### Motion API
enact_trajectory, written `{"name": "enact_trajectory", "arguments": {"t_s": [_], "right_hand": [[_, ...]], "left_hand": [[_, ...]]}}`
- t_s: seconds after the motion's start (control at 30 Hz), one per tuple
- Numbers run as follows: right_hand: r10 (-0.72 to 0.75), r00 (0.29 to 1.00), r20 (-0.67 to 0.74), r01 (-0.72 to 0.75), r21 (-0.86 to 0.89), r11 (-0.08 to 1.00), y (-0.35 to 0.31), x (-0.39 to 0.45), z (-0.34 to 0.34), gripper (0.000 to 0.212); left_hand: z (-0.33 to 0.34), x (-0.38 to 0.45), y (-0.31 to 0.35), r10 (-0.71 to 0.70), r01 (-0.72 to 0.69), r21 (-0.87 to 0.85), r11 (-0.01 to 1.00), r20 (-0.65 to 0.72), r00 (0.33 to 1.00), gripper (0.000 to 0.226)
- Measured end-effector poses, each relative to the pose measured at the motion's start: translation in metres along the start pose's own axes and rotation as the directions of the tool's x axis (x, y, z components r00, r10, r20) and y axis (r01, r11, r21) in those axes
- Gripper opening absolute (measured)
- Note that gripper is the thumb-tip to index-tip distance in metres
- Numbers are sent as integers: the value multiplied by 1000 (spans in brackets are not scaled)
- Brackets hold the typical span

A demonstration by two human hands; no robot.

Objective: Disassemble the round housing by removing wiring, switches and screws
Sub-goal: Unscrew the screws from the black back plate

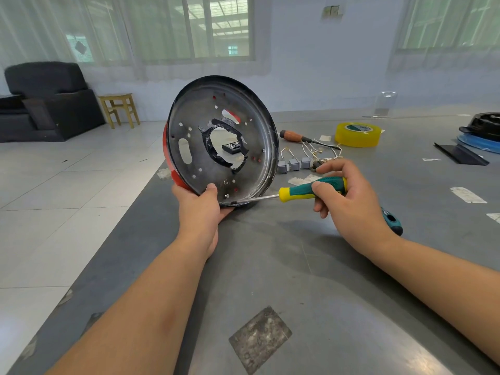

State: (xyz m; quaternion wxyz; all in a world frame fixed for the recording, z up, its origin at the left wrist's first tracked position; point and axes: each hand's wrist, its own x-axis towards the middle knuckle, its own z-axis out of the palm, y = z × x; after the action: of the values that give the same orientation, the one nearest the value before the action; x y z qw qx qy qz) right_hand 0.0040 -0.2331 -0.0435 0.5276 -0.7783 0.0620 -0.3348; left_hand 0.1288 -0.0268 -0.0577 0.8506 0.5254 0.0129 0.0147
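Observation:
The round housing [243, 147] stands on edge on the grey table [311, 280], its dark metal inside facing me and a red outer shell behind. My left hand [201, 208] grips its lower rim, thumb on the inside near two small screws [226, 189]. My right hand [349, 197] holds a green and yellow screwdriver [305, 189], whose tip touches the housing's bottom rim. Grey switches with white wiring [300, 161] lie loose on the table behind the screwdriver.
A wooden-handled screwdriver [295, 136] and a yellow tape roll [358, 133] lie further back. Another teal tool handle [392, 220] lies behind my right wrist. Black and blue parts [479, 133] sit at the far right. The table's left edge drops to a tiled floor [67, 185].

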Motion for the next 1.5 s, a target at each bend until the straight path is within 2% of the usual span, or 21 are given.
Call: {"name": "enact_trajectory", "arguments": {"t_s": [0.23, 0.33, 0.43, 0.5, 0.57, 0.63, 0.7, 0.83, 0.9, 1.0, 1.07, 1.13, 1.27, 1.43, 1.5], "right_hand": [[84, 995, 48, -89, 108, 990, 0, 2, -5, 15], [108, 983, 147, -117, 52, 992, 2, 1, -6, 7], [136, 961, 241, -122, -72, 990, 6, 0, -8, 18], [91, 945, 314, -8, -255, 967, 5, -2, -12, 23], [34, 904, 426, 161, -414, 896, 2, -6, -13, 25], [-6, 866, 500, 272, -460, 845, -1, -9, -11, 22], [-21, 853, 522, 314, -480, 820, -4, -10, -10, 20], [-29, 875, 483, 356, -602, 715, -5, -9, -2, 20], [-106, 898, 426, 386, -652, 653, -9, -7, 13, 25], [-213, 913, 347, 397, -643, 655, -22, 1, 47, 22], [-173, 931, 320, 349, -649, 677, -28, 10, 74, 23], [-73, 950, 303, 268, -671, 691, -31, 21, 97, 29], [47, 965, 257, 160, -723, 672, -31, 36, 123, 42], [38, 968, 247, 158, -722, 674, -29, 36, 132, 40], [17, 968, 251, 172, -710, 683, -28, 34, 133, 36]], "left_hand": [[-2, 0, 2, -5, 5, -72, 997, -4, 1000, 35], [-3, 1, 2, -15, 12, -98, 995, -24, 1000, 35], [-3, 2, 2, -17, 13, -112, 994, -30, 999, 38], [-3, 3, 2, -20, 16, -107, 994, -30, 999, 38], [-2, 2, 1, -18, 15, -107, 994, -24, 1000, 37], [-2, 2, 2, -15, 13, -110, 994, -12, 1000, 35], [-1, 2, 1, -13, 13, -102, 995, -2, 1000, 35], [0, 1, 1, -11, 12, -68, 998, 18, 1000, 38], [0, 0, 1, -7, 9, -64, 998, 24, 1000, 41], [1, 0, 1, 0, 3, -61, 998, 41, 999, 44], [0, 1, 0, -1, 4, -66, 998, 46, 999, 43], [0, 1, 0, -6, 11, -86, 996, 56, 998, 38], [1, 1, 1, 3, 4, -90, 996, 81, 997, 35], [0, 4, -3, 29, -26, -37, 999, 80, 996, 23], [0, 6, -5, 28, -25, -42, 999, 65, 998, 25]]}}
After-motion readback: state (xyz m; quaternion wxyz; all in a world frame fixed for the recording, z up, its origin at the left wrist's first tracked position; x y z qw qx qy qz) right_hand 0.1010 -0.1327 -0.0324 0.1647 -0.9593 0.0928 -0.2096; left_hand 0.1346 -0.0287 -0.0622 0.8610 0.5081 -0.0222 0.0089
